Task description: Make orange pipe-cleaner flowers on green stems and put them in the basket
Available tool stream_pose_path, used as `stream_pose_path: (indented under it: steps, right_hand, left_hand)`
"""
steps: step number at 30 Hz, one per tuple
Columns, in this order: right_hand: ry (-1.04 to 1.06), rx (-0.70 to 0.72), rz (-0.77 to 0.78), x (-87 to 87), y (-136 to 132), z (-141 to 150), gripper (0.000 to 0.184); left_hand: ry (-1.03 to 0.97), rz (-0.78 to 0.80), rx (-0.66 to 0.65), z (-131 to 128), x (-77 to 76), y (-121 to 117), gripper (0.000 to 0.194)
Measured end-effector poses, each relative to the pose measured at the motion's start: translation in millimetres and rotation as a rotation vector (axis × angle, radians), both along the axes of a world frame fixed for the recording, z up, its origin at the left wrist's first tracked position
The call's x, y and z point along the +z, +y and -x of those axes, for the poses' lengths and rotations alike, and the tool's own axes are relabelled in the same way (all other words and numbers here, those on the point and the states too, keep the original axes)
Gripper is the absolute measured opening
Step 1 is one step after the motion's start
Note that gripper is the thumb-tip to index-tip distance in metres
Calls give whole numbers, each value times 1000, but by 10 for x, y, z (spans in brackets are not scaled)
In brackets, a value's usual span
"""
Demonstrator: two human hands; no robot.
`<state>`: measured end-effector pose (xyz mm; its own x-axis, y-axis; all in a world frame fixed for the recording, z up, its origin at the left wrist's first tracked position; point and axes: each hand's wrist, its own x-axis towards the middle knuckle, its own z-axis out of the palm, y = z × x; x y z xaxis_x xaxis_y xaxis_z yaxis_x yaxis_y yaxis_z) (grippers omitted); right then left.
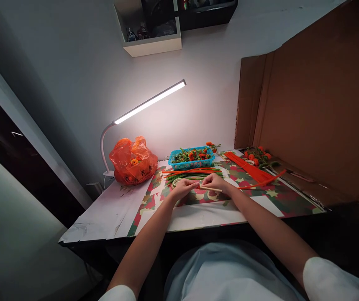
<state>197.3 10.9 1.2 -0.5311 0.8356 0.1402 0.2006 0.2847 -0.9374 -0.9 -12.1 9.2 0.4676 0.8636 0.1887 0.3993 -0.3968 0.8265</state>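
Observation:
My left hand (184, 187) is closed in a pinch at the left end of a thin pale wooden stick (211, 189), where a small bit of orange pipe cleaner (198, 187) shows. Closed around the same stick, my right hand (214, 182) has its fingertips close to my left ones; the stick's other end points right below the palm. Just behind the hands lie orange and green pipe cleaners (195, 171) in a loose row. A roll of tape (176, 181) sits partly hidden behind my left hand.
A blue basket (192, 164) of orange flowers stands at the back. To its left are an orange plastic bag (132, 163) and a lit desk lamp (150, 102). Orange pipe cleaners (248, 166) and more flowers (256, 158) lie right, beside a cardboard panel (311, 108).

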Motion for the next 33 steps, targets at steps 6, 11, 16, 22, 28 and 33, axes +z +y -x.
stream_pose_path:
  steps: [6, 11, 16, 22, 28, 33]
  right_hand:
    - [-101, -142, -337, -50, -14, 40, 22]
    - [-212, -299, -647, -32, -52, 66, 15]
    - [-254, -372, -821, -37, -68, 66, 27]
    - [-288, -350, -984, -84, -47, 60, 30]
    - [-331, -424, -1061, -82, -30, 87, 28]
    - [-302, -466, -1022, -73, -94, 150, 27]
  left_hand:
    - [206, -127, 106, 64, -13, 33, 55]
    - [231, -159, 187, 33, -4, 32, 53]
    - [214, -164, 210, 14, 0, 35, 54]
    - [223, -176, 226, 20, -25, 45, 55]
    - [259, -268, 439, -74, -74, 62, 55]
    - [257, -329, 592, -125, -64, 44, 54]
